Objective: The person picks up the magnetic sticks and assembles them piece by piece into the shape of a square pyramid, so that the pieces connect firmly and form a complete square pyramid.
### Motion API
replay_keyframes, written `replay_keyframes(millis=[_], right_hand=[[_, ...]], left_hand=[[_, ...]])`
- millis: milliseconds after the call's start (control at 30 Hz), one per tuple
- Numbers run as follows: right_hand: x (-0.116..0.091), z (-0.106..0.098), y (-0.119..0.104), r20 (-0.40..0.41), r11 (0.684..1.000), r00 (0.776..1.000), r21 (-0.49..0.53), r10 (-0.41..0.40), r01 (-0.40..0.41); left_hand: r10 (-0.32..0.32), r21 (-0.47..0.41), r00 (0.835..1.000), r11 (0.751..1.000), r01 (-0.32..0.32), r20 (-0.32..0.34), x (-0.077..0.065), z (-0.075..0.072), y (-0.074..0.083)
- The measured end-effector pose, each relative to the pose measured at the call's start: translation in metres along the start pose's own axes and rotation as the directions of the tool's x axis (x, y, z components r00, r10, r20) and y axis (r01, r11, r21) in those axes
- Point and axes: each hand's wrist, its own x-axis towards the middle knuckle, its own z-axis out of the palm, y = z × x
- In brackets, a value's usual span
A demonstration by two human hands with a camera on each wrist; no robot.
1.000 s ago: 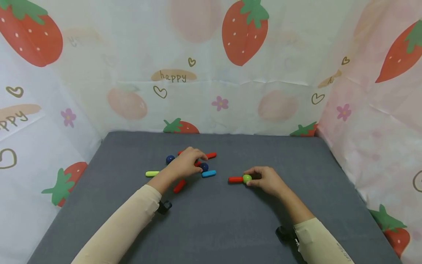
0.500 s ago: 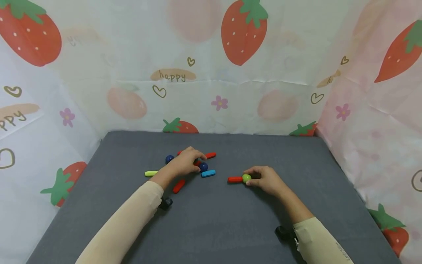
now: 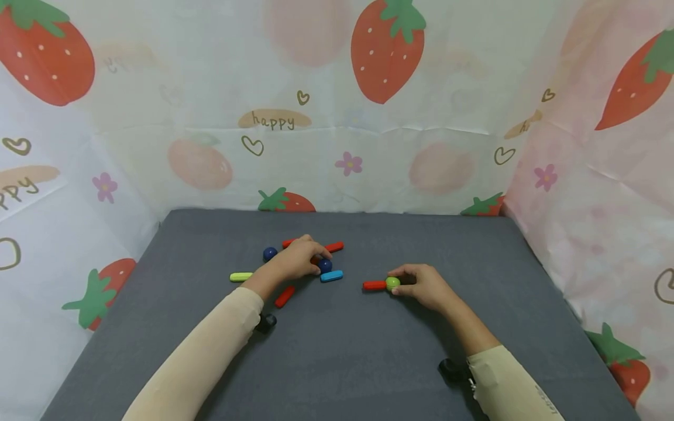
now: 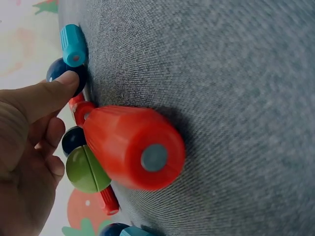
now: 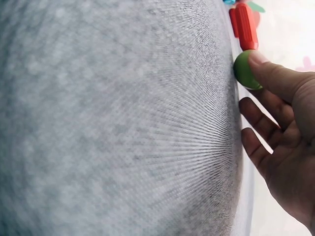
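Note:
My left hand (image 3: 297,259) pinches a dark blue ball (image 3: 325,266) between thumb and fingers at the back of the table, and a blue rod (image 3: 332,276) sits right against that ball. In the left wrist view, a red rod (image 4: 133,147) with a grey disc in its end lies close to the camera, next to a green ball (image 4: 88,169) largely hidden from the head view by the hand. Over on the right, my right hand (image 3: 423,285) pinches another green ball (image 3: 392,283) by its sides. A red rod (image 3: 374,285) extends leftward from this ball, end against it.
Around the left hand lie a lime rod (image 3: 241,276), a second dark blue ball (image 3: 270,254), and several red rods, one (image 3: 285,296) in front and another (image 3: 334,247) behind. Grey cloth (image 3: 347,351) covers the table. A strawberry-print curtain (image 3: 326,164) stands behind it.
Both hands keep their pinch and stay nearly still. The whole head view has shifted slightly, with everything a little further left in it.

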Motion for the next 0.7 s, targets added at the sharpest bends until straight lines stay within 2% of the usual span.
replay_keyframes(millis=[300,467,700], right_hand=[[-0.001,0.0,-0.001,-0.005,1.0,1.0,-0.001,0.007,-0.007],[0.001,0.0,-0.002,-0.001,1.0,1.0,-0.001,0.016,-0.016],[0.001,-0.001,-0.003,0.006,1.0,1.0,0.002,0.013,-0.013]], left_hand=[[-0.015,-0.041,1.0,0.999,0.014,-0.016,0.0,0.001,-0.001],[-0.007,-0.063,0.998,0.998,0.003,-0.062,-0.002,-0.001,0.0],[-0.044,-0.107,0.99,0.994,0.03,-0.132,-0.008,-0.004,0.009]])
